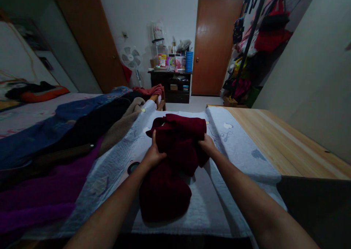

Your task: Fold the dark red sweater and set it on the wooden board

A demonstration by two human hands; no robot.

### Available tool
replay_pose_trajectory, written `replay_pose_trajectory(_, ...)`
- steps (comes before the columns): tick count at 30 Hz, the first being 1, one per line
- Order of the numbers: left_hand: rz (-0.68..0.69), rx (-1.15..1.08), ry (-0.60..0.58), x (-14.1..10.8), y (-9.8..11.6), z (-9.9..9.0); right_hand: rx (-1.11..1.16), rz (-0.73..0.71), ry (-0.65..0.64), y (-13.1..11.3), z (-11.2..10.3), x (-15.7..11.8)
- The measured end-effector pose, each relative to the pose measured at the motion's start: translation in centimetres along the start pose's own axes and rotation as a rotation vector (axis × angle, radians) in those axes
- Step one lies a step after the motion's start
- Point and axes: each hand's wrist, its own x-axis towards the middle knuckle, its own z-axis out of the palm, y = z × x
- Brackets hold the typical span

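Observation:
A dark red garment [178,146] lies bunched on a pale blue-grey patterned cloth [238,143]. Its far part is folded over, and a rounded part hangs toward me. My left hand [155,153] rests at the garment's left side, thumb and fingers spread apart against the fabric. At the right edge, my right hand [206,145] has its fingers closed on the fabric; some fingertips are hidden behind it. Beside my left forearm a round dark print [133,167] shows on the cloth.
Clothes, among them a purple one [52,183] and a brown one [120,126], lie along the left. A wooden surface [274,139] extends at the right. Farther back stand a fan [131,57], a dark cabinet [171,81] and a door [214,44].

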Motion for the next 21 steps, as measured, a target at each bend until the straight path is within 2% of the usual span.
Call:
replay_pose_trajectory(2, 0.029, -0.098, 0.040, 0.3, 0.5, -0.2, 0.062, 0.016, -0.017, -1.1, -0.5, -0.2)
replay_pose_trajectory(5, 0.022, -0.208, 0.086, 0.6, 2.3, -0.4, 0.285, 0.050, -0.053, -3.7, -2.2, -1.2)
replay_pose_trajectory(9, -0.066, -0.274, 0.003, 0.9, 3.7, -0.6, 0.491, 0.146, 0.010, -7.4, -5.0, -2.6)
replay_pose_trajectory(11, -0.076, -0.158, -0.046, 1.1, 3.5, -0.7, 0.521, 0.198, 0.045, -8.0, -5.9, -3.0)
replay_pose_trajectory(14, -0.103, 0.345, -0.001, 0.5, 3.3, -0.4, 0.402, 0.248, 0.015, -7.1, -6.6, -3.6)
replay_pose_trajectory(17, -0.047, 0.787, 0.063, -1.5, 4.6, 0.7, 0.117, 0.194, -0.070, -5.0, -6.7, -4.3)
replay_pose_trajectory(19, 0.040, 0.879, 0.013, -3.4, 6.1, 2.0, -0.110, 0.132, -0.028, -3.8, -6.4, -4.9)
replay_pose_trajectory(21, 0.075, 0.889, -0.085, -5.2, 7.3, 3.3, -0.312, 0.114, 0.043, -2.9, -5.6, -5.5)
